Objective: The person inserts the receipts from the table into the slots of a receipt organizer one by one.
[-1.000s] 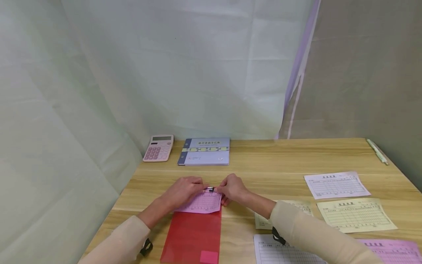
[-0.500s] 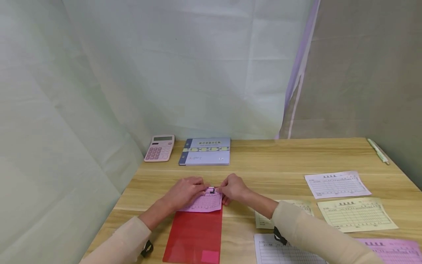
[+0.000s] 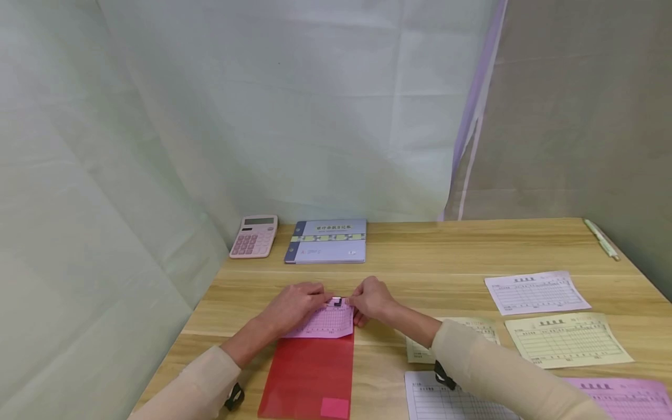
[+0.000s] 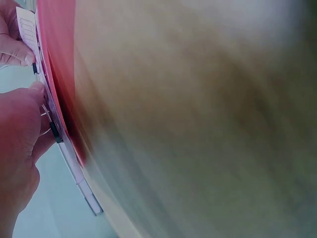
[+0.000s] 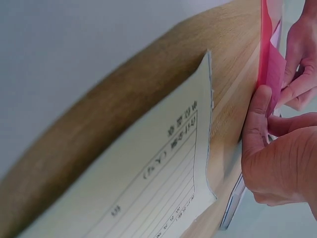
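A pink printed form (image 3: pixel 325 322) lies over the top end of a red folder (image 3: pixel 310 373) in the head view. Between both hands, a small black binder clip (image 3: pixel 338 302) with a silver wire handle sits at their top edge. My left hand (image 3: pixel 295 304) pinches this edge just left of the clip. At the top right corner, my right hand (image 3: pixel 371 297) pinches the form and folder together, its thumb (image 5: pixel 257 116) along the folder's side in the right wrist view. A second black clip (image 4: pixel 54 132) shows beside my left fingers in the left wrist view.
Behind the hands lie a pink calculator (image 3: pixel 254 236) and a blue account book (image 3: pixel 328 248). To the right are a white form (image 3: pixel 536 293), yellow forms (image 3: pixel 569 340) and another pink form (image 3: pixel 625 396). A pen (image 3: pixel 602 240) rests near the table's right edge.
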{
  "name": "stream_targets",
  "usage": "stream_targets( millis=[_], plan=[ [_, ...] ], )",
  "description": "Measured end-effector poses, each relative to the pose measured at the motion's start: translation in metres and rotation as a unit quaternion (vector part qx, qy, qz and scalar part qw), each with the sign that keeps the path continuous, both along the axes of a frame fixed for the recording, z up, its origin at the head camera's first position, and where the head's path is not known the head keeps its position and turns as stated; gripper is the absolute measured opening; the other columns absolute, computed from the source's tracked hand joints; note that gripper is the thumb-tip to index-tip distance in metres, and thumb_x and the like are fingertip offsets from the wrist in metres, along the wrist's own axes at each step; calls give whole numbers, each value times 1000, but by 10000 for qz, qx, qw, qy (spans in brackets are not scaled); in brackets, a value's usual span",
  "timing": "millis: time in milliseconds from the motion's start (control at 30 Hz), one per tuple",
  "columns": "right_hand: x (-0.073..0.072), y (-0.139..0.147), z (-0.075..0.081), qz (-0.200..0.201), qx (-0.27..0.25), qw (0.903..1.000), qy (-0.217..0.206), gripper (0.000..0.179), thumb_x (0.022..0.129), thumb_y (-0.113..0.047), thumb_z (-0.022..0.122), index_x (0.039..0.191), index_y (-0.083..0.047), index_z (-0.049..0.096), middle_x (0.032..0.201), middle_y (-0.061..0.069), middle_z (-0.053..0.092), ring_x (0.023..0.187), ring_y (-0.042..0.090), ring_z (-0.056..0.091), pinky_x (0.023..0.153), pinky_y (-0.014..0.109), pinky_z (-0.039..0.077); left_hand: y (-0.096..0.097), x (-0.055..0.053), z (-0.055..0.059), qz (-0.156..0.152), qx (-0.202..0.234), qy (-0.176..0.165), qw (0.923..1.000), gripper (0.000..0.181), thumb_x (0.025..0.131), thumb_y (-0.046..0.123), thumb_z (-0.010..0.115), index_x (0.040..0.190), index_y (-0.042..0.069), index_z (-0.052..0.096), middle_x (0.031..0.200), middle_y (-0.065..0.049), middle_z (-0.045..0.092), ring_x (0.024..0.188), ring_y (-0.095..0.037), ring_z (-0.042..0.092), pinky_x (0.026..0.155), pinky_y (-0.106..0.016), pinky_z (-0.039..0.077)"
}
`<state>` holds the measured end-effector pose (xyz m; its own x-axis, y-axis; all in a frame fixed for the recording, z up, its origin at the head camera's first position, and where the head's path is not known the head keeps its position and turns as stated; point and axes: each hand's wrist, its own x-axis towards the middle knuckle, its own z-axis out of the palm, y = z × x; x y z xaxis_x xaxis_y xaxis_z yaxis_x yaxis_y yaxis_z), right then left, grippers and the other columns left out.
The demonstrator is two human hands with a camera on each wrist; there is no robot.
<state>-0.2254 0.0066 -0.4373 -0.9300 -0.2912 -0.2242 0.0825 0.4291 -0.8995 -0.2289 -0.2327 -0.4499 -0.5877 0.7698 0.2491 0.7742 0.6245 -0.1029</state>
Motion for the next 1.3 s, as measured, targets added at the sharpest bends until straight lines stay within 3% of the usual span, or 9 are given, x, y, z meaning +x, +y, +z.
stream_targets(
  millis=[300, 467, 700, 1033, 1200, 1300],
  plan=[
    [-1, 0, 1, 3, 19, 10000, -67, 19, 101, -5, 70, 86, 6, 76, 62, 13, 69, 49, 18, 67, 53, 33, 60, 0, 1, 1, 458, 227, -681, 9964, 32, 101, 28, 76, 132, 19, 78, 107, 6, 69, 97, -10, 66, 90, -32, 59],
    [0, 1, 1, 89, 31, 10000, 11, 20, 102, -5, 70, 87, 6, 76, 64, 13, 69, 50, 19, 67, 54, 33, 60, -1, 1, 3, 610, 98, -838, 9946, 36, 102, 34, 74, 136, 20, 75, 109, 7, 67, 97, -9, 63, 91, -33, 58],
    [0, 1, 0, 133, -30, 9999, -21, 18, 102, -4, 70, 90, 8, 76, 64, 14, 69, 49, 18, 67, 53, 32, 60, -3, 1, 1, 722, 255, -1031, 9917, 38, 102, 34, 74, 138, 22, 74, 105, 10, 66, 92, -6, 58, 86, -30, 56],
    [-13, 12, 4, 454, -316, 9968, -579, 14, 99, -2, 71, 89, 7, 75, 68, 14, 70, 52, 15, 64, 57, 32, 61, -3, 0, 1, 1252, 736, -1579, 9767, 35, 99, 34, 78, 133, 26, 77, 105, 14, 68, 92, -5, 60, 86, -33, 53],
    [-17, 25, 5, 497, -336, 9978, -289, 12, 100, 2, 67, 92, 7, 73, 73, 15, 71, 56, 17, 65, 59, 33, 61, -5, -3, 1, 1271, 855, -1838, 9710, 37, 99, 32, 78, 135, 25, 76, 108, 14, 68, 90, -6, 58, 83, -32, 51],
    [-19, 36, 6, 489, -300, 9983, 84, 9, 101, 1, 68, 96, 8, 73, 79, 14, 72, 62, 18, 66, 61, 33, 61, -7, -4, 2, 1271, 976, -2060, 9653, 38, 98, 31, 79, 136, 25, 75, 111, 13, 69, 97, -7, 60, 90, -34, 54]
  ],
)
